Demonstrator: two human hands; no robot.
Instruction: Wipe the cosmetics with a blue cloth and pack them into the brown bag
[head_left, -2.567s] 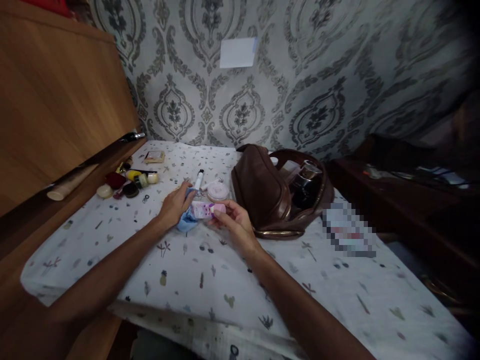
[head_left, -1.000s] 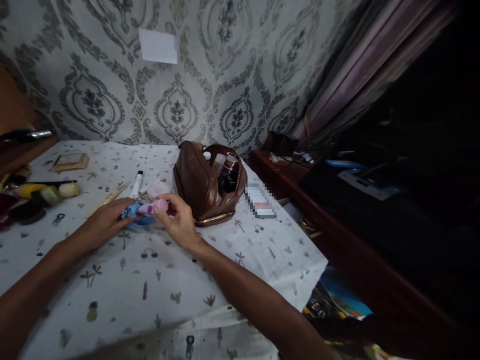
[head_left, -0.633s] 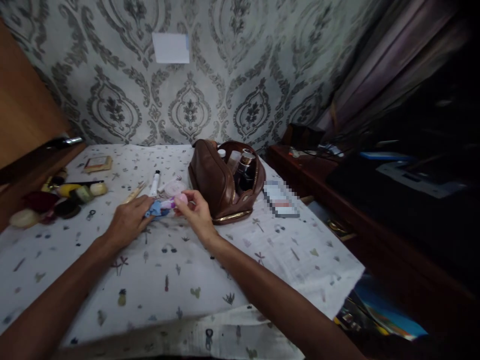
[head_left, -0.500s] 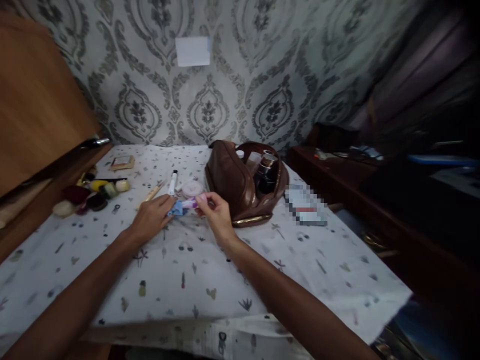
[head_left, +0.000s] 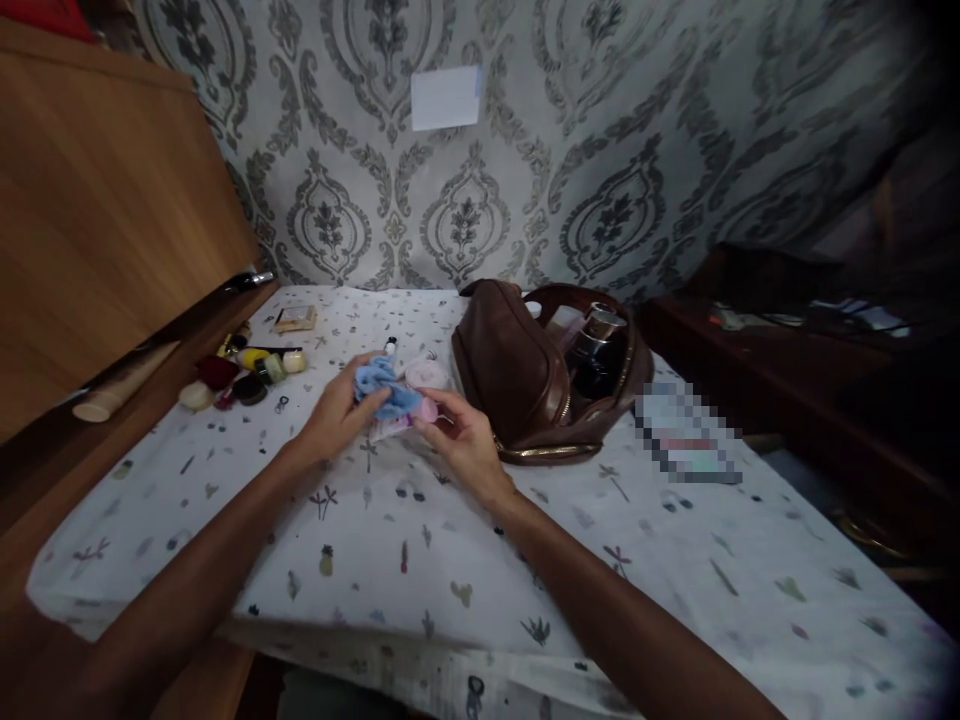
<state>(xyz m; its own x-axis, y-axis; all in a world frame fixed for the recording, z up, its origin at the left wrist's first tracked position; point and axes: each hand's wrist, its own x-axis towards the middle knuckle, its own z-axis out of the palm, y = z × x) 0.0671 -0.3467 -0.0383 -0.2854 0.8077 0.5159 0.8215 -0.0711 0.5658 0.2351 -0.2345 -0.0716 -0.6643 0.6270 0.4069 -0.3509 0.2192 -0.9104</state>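
Observation:
My left hand [head_left: 341, 408] is closed on a crumpled blue cloth [head_left: 382, 385], which lies against a small white and purple tube [head_left: 394, 427]. With thumb and fingers, my right hand [head_left: 465, 435] pinches the tube's pink cap end [head_left: 427, 410]. Just behind the hands is a round pale pink item [head_left: 426, 374], partly covered. The black tip of a white tube [head_left: 391, 345] shows beyond the cloth. To the right of my right hand, a brown bag [head_left: 510, 360] stands unzipped, holding a dark bottle with a shiny cap [head_left: 600, 345] among other containers.
Several small jars and bottles [head_left: 251, 385] cluster at the left table edge, near a beige tube [head_left: 124, 385]. A compact [head_left: 295, 318] lies behind them. A blurred-out flat item [head_left: 686, 435] rests right of the bag. A wooden panel [head_left: 112, 190] rises at the left.
The view has swung left, so things appear farther right. The blue cloth now shows spread over the tube in my hands; before, only a small bunch showed at my left fingers.

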